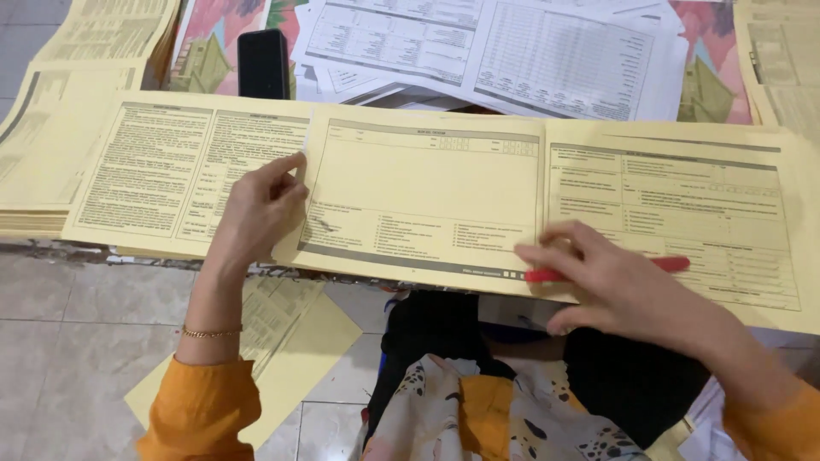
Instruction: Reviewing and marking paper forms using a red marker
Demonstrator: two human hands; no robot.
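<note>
A wide yellow printed form sheet [427, 183] lies across a low surface in front of me. My left hand [256, 209] rests flat on the sheet's left part, fingers pointing up toward a fold line. My right hand [611, 282] presses a red pen-like stick [675, 265] against the sheet's lower right part, fingers curled over it. A thin gold bracelet circles my left wrist, and both sleeves are orange.
Stacks of yellow forms [51, 128] sit at the left and top left. White printed sheets [512, 51] lie behind, beside a black phone [262, 64]. More yellow sheets [290, 341] lie on the tiled floor [77, 341] below. My lap is at the bottom centre.
</note>
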